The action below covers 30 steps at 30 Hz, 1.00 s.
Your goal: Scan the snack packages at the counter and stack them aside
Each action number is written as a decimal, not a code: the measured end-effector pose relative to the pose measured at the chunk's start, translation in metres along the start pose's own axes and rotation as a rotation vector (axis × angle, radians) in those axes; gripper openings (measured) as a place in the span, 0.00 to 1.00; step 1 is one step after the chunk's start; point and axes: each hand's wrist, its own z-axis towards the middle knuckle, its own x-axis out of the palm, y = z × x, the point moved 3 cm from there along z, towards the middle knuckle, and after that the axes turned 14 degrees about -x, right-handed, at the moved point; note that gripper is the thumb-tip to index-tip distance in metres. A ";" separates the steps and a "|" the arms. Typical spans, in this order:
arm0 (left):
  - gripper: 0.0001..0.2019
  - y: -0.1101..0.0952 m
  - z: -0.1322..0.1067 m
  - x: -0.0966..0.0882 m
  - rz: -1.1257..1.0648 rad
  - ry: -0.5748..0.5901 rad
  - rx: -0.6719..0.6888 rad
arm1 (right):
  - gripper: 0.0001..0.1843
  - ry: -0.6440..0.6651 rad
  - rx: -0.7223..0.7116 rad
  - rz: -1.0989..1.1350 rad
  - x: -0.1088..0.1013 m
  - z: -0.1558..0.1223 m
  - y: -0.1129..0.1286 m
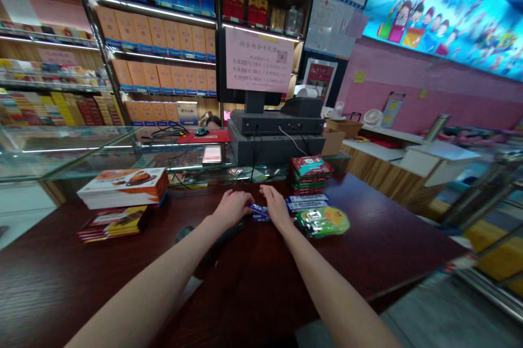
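Observation:
Small purple stick-shaped packs (pixel 260 210) lie stacked on the dark wooden counter (pixel 253 272), between my two hands. My left hand (pixel 233 207) is closed with its fingertips at the left end of the packs. My right hand (pixel 276 207) curves round their right end; some of its fingertips are hidden behind. Just right of it lie blue-and-white long packs (pixel 307 203). A green soft pack with a yellow cartoon figure (pixel 322 221) lies nearer to me. Behind them rises a stack of red and green packets (pixel 310 174).
At the left are a white-and-orange box (pixel 125 187) and flat red-and-yellow packs (pixel 112 223). A dark object (pixel 223 236) lies partly under my left forearm. Beyond stand a glass display case (pixel 81 157) and a cash register (pixel 275 124) with a paper sign.

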 end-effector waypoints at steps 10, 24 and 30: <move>0.11 0.046 -0.006 -0.031 -0.171 -0.130 -0.032 | 0.23 0.071 -0.113 0.011 0.014 0.007 0.045; 0.16 0.133 -0.045 -0.047 -0.485 -0.325 -0.184 | 0.17 0.165 -0.191 0.254 0.083 0.014 0.075; 0.16 0.153 -0.064 -0.046 -0.523 -0.407 -0.208 | 0.17 0.209 -0.221 0.289 0.101 0.010 0.080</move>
